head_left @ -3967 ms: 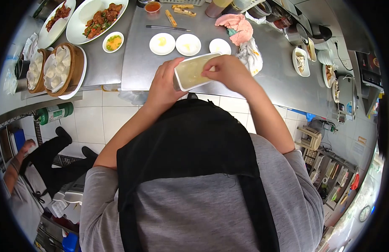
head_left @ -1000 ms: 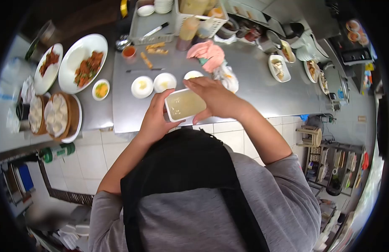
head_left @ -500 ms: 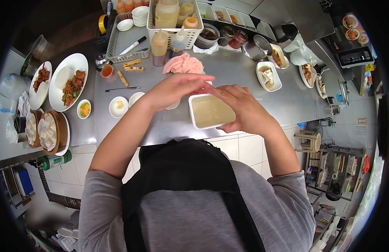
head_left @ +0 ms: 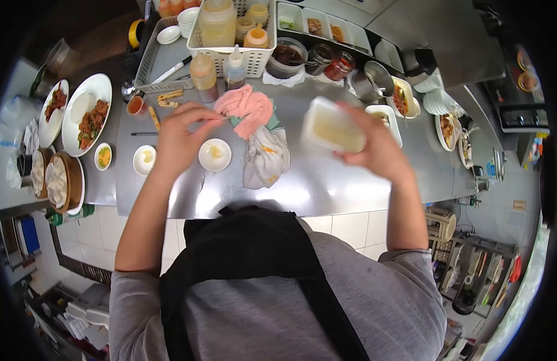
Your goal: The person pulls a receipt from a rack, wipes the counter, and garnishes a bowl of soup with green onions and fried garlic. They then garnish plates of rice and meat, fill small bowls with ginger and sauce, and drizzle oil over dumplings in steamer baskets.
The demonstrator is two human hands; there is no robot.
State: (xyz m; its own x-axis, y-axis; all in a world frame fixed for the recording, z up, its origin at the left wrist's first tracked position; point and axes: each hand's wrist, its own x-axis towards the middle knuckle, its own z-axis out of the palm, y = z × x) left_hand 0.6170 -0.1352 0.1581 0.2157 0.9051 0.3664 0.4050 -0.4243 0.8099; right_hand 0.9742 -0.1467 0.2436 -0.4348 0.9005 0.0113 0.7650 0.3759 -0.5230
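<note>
My right hand (head_left: 377,144) grips the side of a white rectangular container (head_left: 313,144) with pale, cloudy contents. The container is blurred and held above the counter. My left hand (head_left: 185,135) is over the counter with thumb and fingers pinched together, close to the pink cloth (head_left: 245,108). Whatever lies in that pinch is too small to make out. A small white dish (head_left: 215,155) with a little pale residue sits just right of this hand, and another small dish (head_left: 145,160) lies to its left. Beside the first dish is a crumpled whitish cloth (head_left: 266,159) with orange stains.
A white basket (head_left: 230,57) of sauce bottles stands at the back, with squeeze bottles (head_left: 204,78) before it. Plated dishes (head_left: 86,114) and bamboo steamers (head_left: 64,183) line the left. A white bowl (head_left: 394,129) and more plates (head_left: 445,129) are at the right.
My right hand has moved right with the container, uncovering the whitish cloth. My left hand has drawn away leftward, its fingers now pinched. The view has shifted slightly.
</note>
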